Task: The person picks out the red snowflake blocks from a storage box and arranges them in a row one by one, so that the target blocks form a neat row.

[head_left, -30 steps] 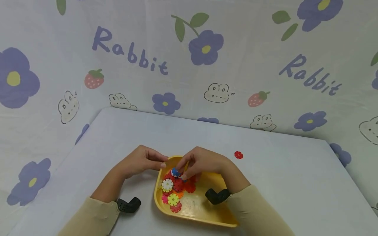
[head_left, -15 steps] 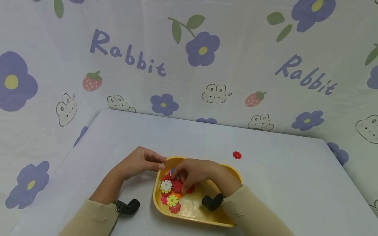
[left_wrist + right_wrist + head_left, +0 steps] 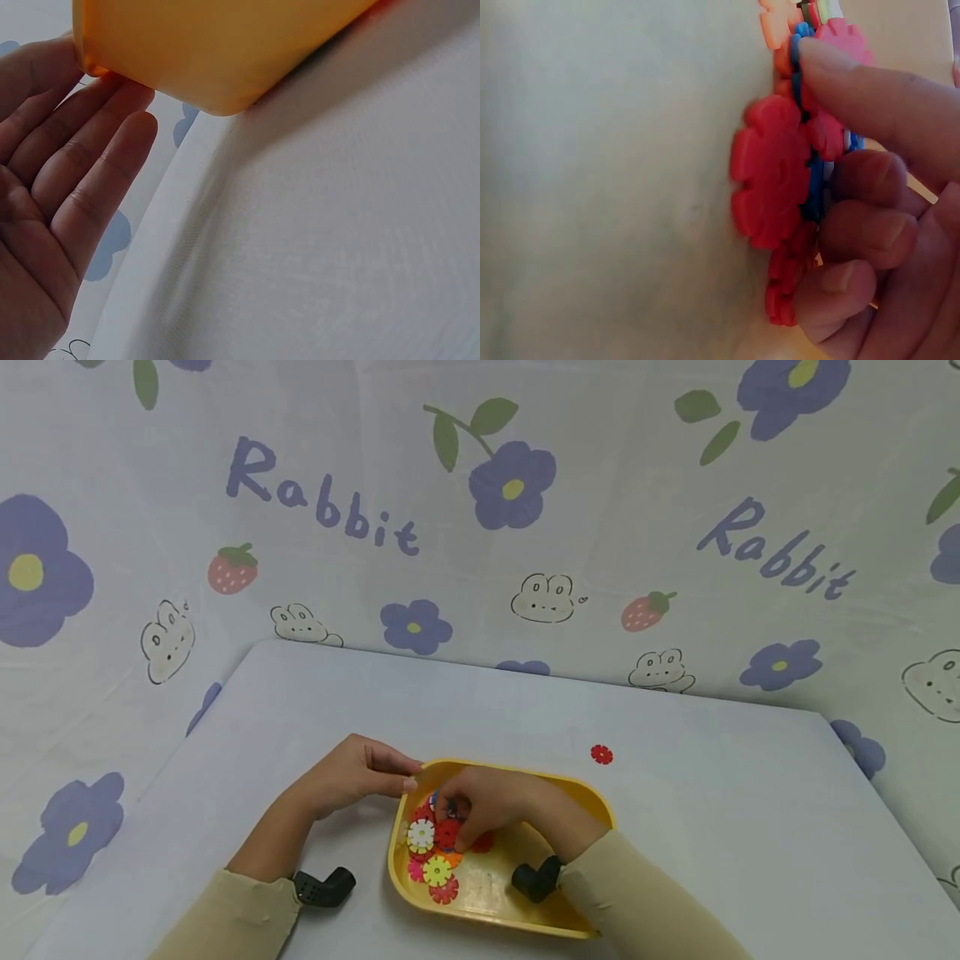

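Observation:
A yellow plastic tray (image 3: 517, 930) stands on the white table with a heap of toothed, flower-shaped snowflake discs at its left end. At its far left corner my left hand (image 3: 369, 774) pinches the rim between thumb and fingers; the other fingers lie under the rim in the left wrist view. My right hand (image 3: 491, 806) is inside the tray with bent fingers among the discs. In the right wrist view the thumb tip meets the edge of a blue disc (image 3: 796, 88), beside a red disc (image 3: 771, 176). I cannot tell whether the fingers pinch one.
One loose red disc (image 3: 602, 754) lies on the table (image 3: 720, 810) beyond the tray. White (image 3: 421, 834), yellow (image 3: 438, 870) and pink discs lie at the left end of the tray. A patterned cloth (image 3: 480, 568) hangs behind the table. Each wrist carries a black device.
My right hand has lowered into the tray and come slightly nearer, its fingers now deeper among the discs. My left hand keeps its hold on the rim.

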